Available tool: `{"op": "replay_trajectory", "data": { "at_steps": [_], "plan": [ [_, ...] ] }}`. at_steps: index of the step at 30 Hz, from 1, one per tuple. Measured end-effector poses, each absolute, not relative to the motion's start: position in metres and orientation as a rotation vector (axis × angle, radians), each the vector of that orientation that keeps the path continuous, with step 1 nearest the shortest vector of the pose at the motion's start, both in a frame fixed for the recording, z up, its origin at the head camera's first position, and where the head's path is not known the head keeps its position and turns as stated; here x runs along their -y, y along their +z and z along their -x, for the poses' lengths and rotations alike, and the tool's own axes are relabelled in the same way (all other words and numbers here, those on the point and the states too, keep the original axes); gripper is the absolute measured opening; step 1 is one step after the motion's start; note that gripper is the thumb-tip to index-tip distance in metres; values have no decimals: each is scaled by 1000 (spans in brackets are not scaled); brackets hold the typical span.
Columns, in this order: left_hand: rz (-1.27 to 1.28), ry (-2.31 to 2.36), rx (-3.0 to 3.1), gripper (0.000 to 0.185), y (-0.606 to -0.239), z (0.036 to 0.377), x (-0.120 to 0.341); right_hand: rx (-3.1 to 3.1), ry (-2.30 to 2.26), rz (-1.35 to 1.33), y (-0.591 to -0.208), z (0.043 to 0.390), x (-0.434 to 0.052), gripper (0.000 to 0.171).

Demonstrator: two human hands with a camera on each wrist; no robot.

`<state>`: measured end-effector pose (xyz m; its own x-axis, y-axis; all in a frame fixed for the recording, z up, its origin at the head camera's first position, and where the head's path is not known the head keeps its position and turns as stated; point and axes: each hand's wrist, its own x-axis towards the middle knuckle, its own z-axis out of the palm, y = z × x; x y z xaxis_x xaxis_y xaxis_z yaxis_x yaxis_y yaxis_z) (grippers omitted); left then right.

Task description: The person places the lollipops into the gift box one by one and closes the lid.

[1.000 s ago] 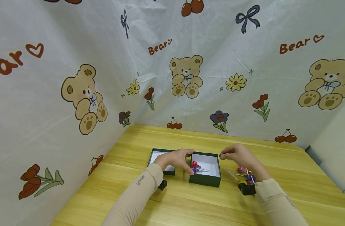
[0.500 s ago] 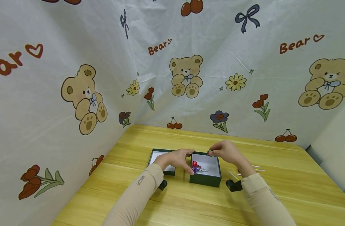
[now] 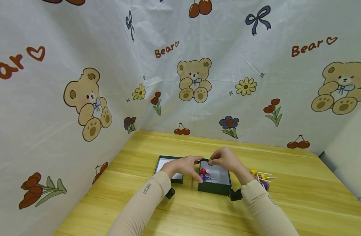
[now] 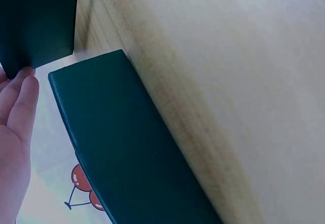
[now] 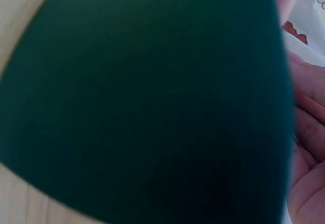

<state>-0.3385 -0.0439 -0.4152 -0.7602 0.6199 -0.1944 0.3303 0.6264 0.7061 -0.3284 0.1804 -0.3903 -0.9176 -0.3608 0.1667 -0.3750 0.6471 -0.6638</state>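
Hovering over the back edge of the open dark green cardboard box with a white inside (image 3: pixel 214 188), just below the middle of the head view, the small green-wrapped lollipop (image 3: pixel 210 161) sits pinched in the fingertips of the right hand (image 3: pixel 226 160). Inside the box, toward its left side, lie a red-wrapped lollipop (image 3: pixel 204 171) and a purple-wrapped lollipop (image 3: pixel 203 177), touching each other, their white sticks pointing right. The left hand (image 3: pixel 184 165) grips the left wall of that box, thumb at its near corner and fingers reaching to the far corner. Left of it, partly behind the left wrist, a second dark green tray with a white inside (image 3: pixel 162 163) lies on the light wooden table (image 3: pixel 198 213); the left wrist view shows the two green pieces (image 4: pixel 122 148) just apart. To the right of the box, near the right forearm, a small loose heap of yellow, red and purple lollipops (image 3: pixel 260 177) rests on the table.
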Motion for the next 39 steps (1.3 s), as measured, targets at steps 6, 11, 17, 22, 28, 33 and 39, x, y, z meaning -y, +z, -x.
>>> {"op": "replay_trajectory", "data": {
  "at_steps": [6,11,17,22,28,33,39],
  "plan": [
    [-756,954,-2414,104,-415,337,44,2817,1108,-642,-399,329,-171,6],
    [-769,963,-2407,105,-416,338,45,2815,1126,-670,-404,328,-165,5],
    [-769,959,-2409,107,-417,339,46,2825,1108,-621,-409,328,-160,6],
    [-768,969,-2401,106,-416,338,45,2833,1049,-568,-413,331,-157,7],
    [-756,968,-2411,105,-414,337,45,2810,1026,-532,-415,332,-156,5],
    [-744,981,-2402,105,-413,336,44,2760,1016,-541,-420,331,-153,5],
    [-741,1004,-2382,105,-414,335,43,2704,969,-543,-429,330,-148,4]
  ]
}}
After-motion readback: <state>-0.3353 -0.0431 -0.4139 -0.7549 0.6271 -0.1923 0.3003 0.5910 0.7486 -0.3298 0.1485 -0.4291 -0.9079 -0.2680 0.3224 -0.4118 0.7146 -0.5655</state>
